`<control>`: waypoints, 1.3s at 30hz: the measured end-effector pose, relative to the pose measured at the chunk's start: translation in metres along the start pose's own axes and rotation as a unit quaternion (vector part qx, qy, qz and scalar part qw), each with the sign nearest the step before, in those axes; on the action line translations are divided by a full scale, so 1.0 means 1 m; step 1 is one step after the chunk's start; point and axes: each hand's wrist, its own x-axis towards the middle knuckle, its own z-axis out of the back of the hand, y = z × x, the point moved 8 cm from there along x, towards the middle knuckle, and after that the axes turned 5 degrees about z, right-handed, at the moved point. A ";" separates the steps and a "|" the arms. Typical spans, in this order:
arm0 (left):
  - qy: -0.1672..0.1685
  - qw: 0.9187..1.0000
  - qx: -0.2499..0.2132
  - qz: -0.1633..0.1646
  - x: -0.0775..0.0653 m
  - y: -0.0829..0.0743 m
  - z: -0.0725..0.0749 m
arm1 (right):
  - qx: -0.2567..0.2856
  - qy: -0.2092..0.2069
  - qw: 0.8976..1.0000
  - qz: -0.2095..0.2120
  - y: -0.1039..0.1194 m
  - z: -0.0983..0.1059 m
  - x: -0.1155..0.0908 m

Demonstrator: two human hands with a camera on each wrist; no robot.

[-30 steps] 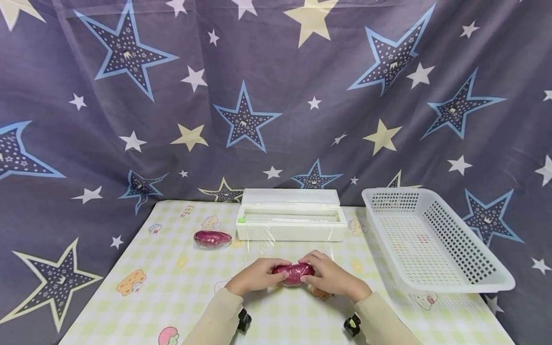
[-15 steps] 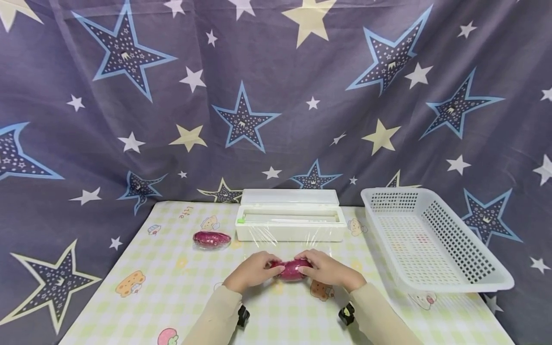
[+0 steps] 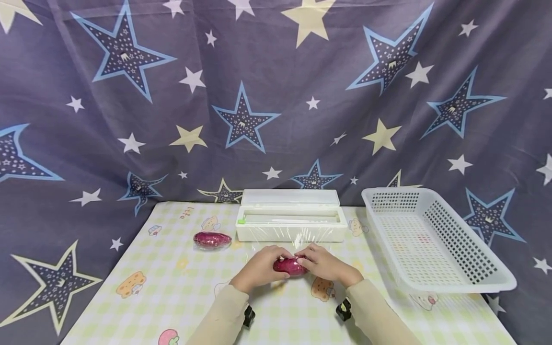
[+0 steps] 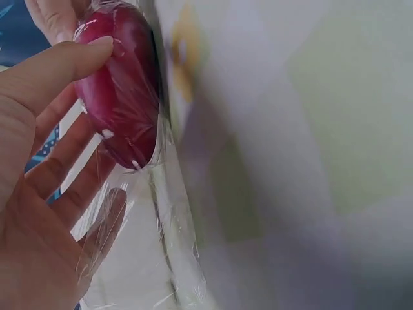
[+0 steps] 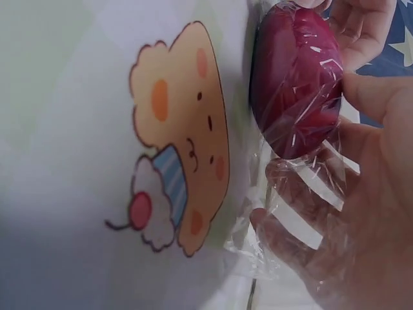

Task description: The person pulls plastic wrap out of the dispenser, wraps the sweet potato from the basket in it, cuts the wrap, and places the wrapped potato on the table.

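A glossy purple-red oval vegetable (image 3: 290, 267), wrapped in clear cling film (image 5: 277, 245), lies sideways between both hands in the head view. My left hand (image 3: 264, 267) grips its left end, the thumb lying across the near face in the left wrist view. At the other end, my right hand (image 3: 324, 263) holds the vegetable with the thumb against its side, fingers behind the film. Loose film hangs past the ends of the vegetable in both wrist views. From the vegetable, the film stretches back to a white cling film box (image 3: 291, 233) with its lid raised.
A second purple-red vegetable (image 3: 212, 240), wrapped in shiny film, lies left of the box. On the right stands a white perforated plastic basket (image 3: 457, 287). A checked cloth with cartoon prints covers the table (image 3: 181, 306); a starry curtain (image 3: 276, 96) hangs behind.
Both hands have shifted the vegetable slightly away from the body, toward the box, turning it in the film. The stretch of film to the box has become shorter.
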 end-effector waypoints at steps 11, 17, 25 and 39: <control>-0.015 0.999 0.025 0.029 0.008 0.013 -0.009 | 0.021 -0.023 0.999 -0.026 -0.009 -0.001 0.005; -0.016 0.999 0.030 0.026 0.012 0.018 -0.012 | 0.022 -0.029 0.999 -0.029 -0.012 0.000 0.003; 0.000 0.999 0.008 0.048 0.015 0.023 -0.009 | -0.036 -0.061 0.997 -0.014 -0.002 0.007 0.001; 0.012 0.998 -0.041 0.056 0.021 0.032 -0.007 | -0.134 -0.102 0.985 0.018 0.002 0.008 0.005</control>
